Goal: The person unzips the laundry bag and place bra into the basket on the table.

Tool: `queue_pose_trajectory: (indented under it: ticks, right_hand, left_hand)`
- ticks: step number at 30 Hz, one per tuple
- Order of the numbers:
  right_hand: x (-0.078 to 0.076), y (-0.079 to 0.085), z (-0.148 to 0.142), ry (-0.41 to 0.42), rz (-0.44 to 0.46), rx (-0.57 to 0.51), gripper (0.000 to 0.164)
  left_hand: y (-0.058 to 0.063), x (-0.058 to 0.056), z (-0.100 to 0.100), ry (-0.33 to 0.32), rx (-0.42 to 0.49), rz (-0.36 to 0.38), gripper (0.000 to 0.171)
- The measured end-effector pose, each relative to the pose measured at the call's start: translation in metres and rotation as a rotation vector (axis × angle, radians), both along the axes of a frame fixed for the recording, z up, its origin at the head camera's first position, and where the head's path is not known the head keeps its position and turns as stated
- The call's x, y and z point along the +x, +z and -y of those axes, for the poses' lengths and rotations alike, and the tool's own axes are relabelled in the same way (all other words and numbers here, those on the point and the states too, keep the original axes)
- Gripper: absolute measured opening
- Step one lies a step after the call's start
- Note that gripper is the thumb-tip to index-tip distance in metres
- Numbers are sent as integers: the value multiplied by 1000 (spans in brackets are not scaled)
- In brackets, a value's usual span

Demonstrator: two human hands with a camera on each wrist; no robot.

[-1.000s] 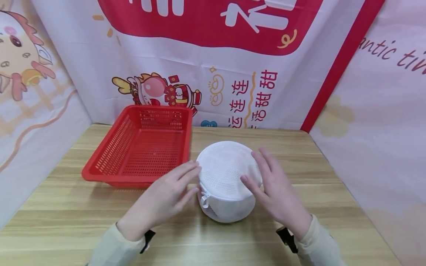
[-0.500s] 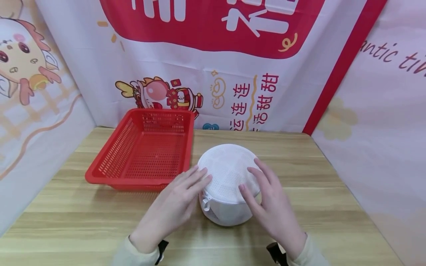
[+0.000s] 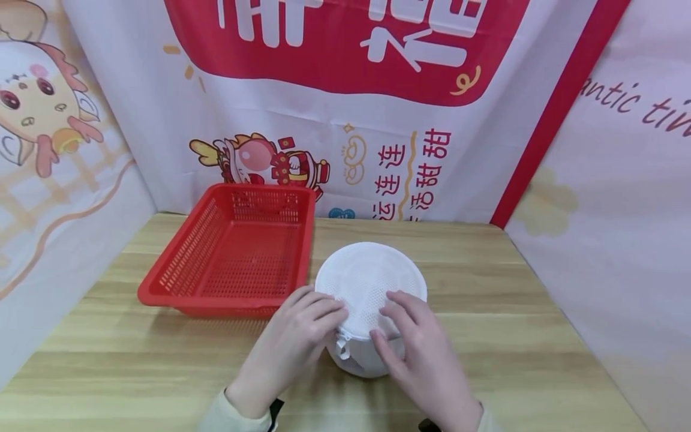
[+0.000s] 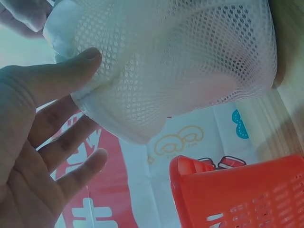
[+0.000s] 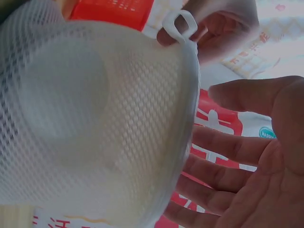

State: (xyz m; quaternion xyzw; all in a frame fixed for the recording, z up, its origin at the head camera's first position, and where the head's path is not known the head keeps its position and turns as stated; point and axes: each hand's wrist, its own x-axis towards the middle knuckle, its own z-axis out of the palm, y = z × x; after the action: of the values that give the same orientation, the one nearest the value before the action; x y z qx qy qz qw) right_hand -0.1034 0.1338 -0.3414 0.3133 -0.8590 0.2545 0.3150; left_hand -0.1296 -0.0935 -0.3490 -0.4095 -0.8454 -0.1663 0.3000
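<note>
A white cylindrical mesh laundry bag (image 3: 367, 282) stands upright on the table in the head view. Its round top has a zipped rim, and a small loop tab (image 5: 179, 26) sticks out from that rim. With thumb and fingers, my left hand (image 3: 297, 336) pinches the rim on the left, close to the tab; in the left wrist view its thumb (image 4: 78, 71) lies against the mesh side. On the right, my right hand (image 3: 426, 354) touches the top with its fingertips, fingers loosely bent and thumb apart. Pale, unclear shapes show through the mesh.
A red perforated plastic basket (image 3: 251, 258) stands left of the bag, near the back of the wooden table (image 3: 486, 318). Printed cloth (image 3: 340, 114) hangs behind the table and along both sides.
Both hands have come inward over the bag's top edge. The left fingers have moved from beside the bag onto its rim, and the right hand has shifted toward the front.
</note>
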Motion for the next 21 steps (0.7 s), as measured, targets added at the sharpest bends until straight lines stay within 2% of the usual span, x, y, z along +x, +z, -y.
queue_pose_trajectory:
  ticks: [5,21]
  right_hand:
    - [3,-6,8,22,15,-5,20]
    - [4,-9,21,52,-112,0,26]
  left_hand:
    - [-1,4,0,-5,-7,-62,32]
    - [1,6,2,4,-19,-72,31]
